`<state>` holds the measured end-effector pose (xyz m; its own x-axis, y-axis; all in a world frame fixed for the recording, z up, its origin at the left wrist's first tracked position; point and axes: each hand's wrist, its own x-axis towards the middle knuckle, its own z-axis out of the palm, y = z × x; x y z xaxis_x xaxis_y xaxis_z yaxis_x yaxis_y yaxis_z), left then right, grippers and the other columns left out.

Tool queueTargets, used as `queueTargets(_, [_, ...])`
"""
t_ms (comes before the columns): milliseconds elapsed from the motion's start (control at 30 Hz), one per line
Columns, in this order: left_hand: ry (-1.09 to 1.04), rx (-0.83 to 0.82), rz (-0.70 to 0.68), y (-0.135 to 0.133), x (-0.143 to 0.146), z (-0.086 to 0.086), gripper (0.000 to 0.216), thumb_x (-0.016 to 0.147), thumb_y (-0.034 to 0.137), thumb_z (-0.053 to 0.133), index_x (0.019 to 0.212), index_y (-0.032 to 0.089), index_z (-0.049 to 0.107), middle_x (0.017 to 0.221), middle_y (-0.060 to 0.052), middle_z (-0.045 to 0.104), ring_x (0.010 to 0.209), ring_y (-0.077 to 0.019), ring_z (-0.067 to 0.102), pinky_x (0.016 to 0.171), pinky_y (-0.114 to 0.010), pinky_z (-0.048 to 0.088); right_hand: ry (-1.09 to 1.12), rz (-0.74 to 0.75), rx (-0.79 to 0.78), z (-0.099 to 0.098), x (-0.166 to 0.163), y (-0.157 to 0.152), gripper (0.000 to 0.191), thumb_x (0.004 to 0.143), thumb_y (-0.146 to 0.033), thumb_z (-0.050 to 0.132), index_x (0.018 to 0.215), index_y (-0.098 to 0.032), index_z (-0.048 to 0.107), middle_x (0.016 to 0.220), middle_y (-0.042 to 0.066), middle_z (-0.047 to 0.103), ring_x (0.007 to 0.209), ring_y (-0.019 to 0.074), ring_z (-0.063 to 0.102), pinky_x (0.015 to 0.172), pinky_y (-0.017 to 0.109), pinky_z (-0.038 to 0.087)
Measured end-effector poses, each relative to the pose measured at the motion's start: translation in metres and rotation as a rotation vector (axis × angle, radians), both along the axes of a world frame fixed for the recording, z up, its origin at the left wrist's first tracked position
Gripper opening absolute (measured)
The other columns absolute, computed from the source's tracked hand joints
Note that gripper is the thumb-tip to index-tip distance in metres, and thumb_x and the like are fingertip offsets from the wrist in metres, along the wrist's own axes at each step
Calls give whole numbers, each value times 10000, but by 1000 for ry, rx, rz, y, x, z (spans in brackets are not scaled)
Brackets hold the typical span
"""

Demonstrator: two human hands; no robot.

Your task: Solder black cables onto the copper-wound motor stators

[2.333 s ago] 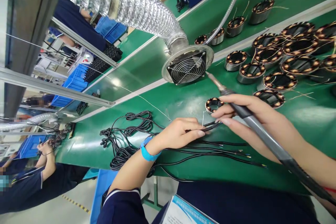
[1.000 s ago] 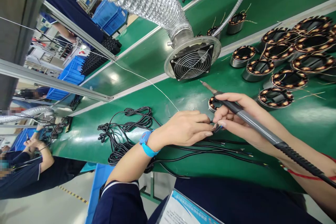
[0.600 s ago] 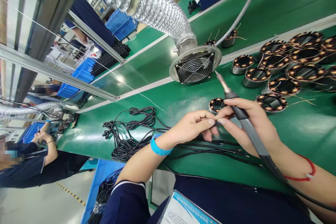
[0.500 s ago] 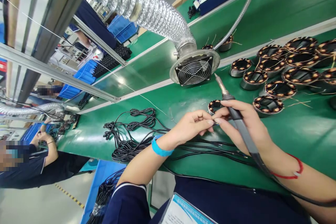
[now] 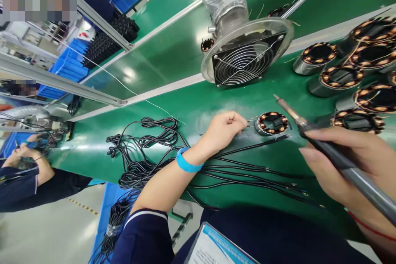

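Observation:
My right hand [image 5: 349, 161] grips a soldering iron [image 5: 337, 152], its bare metal tip pointing up and left above the bench. My left hand [image 5: 224, 132], a blue band on its wrist, is closed in a pinch beside a small copper-wound motor stator [image 5: 272, 123]. Thin wire ends show between those fingertips and the stator, so the pinch appears to be on a wire. Several black cables [image 5: 244, 167] with stripped ends run under my left forearm from a coiled bundle [image 5: 136, 173].
A round fume-extractor hood [image 5: 247, 60] with a fan grille hangs over the green bench [image 5: 185, 103]. More stators [image 5: 318, 55] crowd the right side. A blue bin [image 5: 103, 214] with bundled cables is at lower left. A co-worker's hands [image 5: 26, 152] are at far left.
My right hand, with the soldering iron, has moved right and away from my left hand. The view has shifted closer to the bench, and the small stator is now uncovered.

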<state>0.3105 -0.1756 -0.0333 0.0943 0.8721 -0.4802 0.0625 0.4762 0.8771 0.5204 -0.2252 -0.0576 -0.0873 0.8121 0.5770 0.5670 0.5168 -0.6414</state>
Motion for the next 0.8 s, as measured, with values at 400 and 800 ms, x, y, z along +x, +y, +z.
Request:
queueTargets(400, [-7,-21,-3,-1,-1,0,189,825,65,617,653,146,615,561,68,525,553,-42,466,586,-185,384,-94,220,-146,8,11,-5,93,1021,-330,550,1006,-298,636,901,43,700,703,146,693,632,284,585])
queueTargets(800, [5,6,-11,-2,0,2,184,843,78,621,672,146,616,570,66,521,550,-39,464,572,-181,380,-55,249,-328,-9,23,-9,231,1006,-466,571,1147,-323,686,922,48,738,681,158,711,489,265,511])
